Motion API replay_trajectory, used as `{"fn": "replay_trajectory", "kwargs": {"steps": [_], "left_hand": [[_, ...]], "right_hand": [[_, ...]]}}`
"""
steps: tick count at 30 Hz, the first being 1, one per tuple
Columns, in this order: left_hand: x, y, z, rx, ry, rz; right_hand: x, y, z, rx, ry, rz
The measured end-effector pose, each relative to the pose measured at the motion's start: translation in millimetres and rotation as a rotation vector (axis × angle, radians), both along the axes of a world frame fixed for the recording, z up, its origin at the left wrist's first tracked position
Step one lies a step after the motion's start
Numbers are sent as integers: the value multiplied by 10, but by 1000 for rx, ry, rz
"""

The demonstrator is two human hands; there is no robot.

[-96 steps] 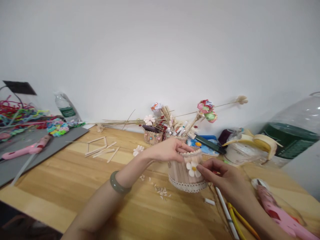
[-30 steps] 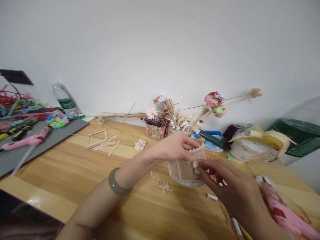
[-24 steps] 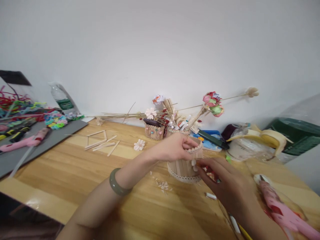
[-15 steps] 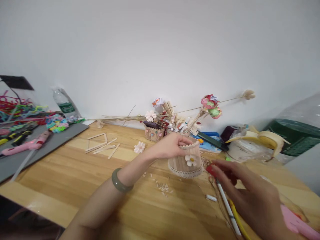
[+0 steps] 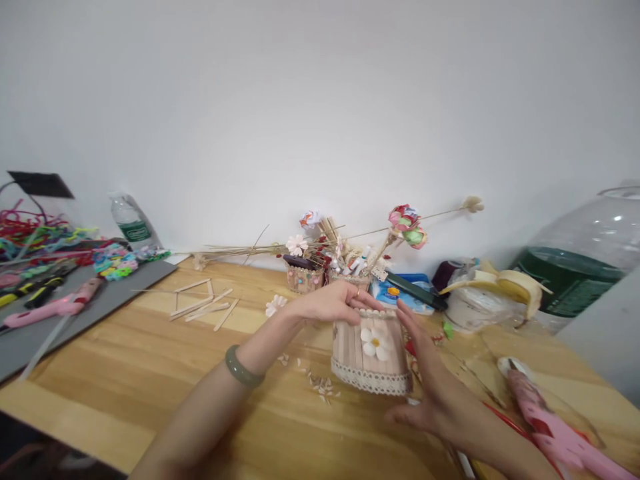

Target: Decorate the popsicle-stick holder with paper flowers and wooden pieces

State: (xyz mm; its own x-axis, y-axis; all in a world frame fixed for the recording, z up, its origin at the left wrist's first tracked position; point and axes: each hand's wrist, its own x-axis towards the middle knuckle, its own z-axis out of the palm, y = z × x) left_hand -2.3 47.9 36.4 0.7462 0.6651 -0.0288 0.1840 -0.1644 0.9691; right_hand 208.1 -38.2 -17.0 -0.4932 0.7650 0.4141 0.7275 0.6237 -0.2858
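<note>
A small pot of pale wooden sticks (image 5: 345, 343), with lace round its base, a beaded rim and a white flower (image 5: 375, 343) on its front, is in front of me. My left hand (image 5: 337, 300) grips its upper rim from the left, thumb at the front and fingers across the top. My right hand (image 5: 433, 373) is open at the pot's right side, fingers pointing up by the rim and thumb spread low; it holds nothing. Something red (image 5: 410, 348) shows partly behind the right hand. Below that hand, a white pen-like stick (image 5: 465, 465) is mostly hidden.
Wood chips (image 5: 324, 387), loose sticks (image 5: 200, 307) and a white flower (image 5: 275, 305) lie leftward. Behind stand decorated pots (image 5: 303, 279) with craft flowers. A pink glue gun (image 5: 545, 420) lies right, another (image 5: 60, 307) left. A banana peel (image 5: 515, 285) and large bottle (image 5: 570, 280) are back right.
My right hand has let go of the red thing and moved left to the pot with fingers spread. The pot sits lower in view, its flowered front turned more toward me.
</note>
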Motion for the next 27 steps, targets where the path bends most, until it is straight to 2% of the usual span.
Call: {"fn": "replay_trajectory", "kwargs": {"steps": [2, 7, 11, 13, 16, 18, 20, 21, 23, 27], "left_hand": [[8, -32, 12, 111, 41, -69], [68, -134, 43, 474, 226, -186], [114, -160, 39, 713, 368, -301], [94, -156, 68, 746, 375, -349], [-27, -126, 162, 715, 274, -382], [-151, -89, 224, 662, 188, -282], [-270, -46, 253, 605, 174, -82], [-316, -28, 251, 570, 199, -36], [-365, -5, 218, 534, 308, -40], [-312, -16, 102, 654, 472, -78]], "right_hand": [[5, 25, 7, 28, -24, 2], [64, 142, -78, 258, -121, 24], [128, 169, -147, 266, -200, 16], [171, 153, -140, 217, -201, 20], [237, 123, -90, 132, -197, 13], [273, 117, -51, 84, -187, 11], [300, 132, -21, 40, -157, 13], [311, 148, -10, 22, -139, 11], [324, 193, 10, 13, -105, 28], [303, 276, 75, 85, -33, 112]]}}
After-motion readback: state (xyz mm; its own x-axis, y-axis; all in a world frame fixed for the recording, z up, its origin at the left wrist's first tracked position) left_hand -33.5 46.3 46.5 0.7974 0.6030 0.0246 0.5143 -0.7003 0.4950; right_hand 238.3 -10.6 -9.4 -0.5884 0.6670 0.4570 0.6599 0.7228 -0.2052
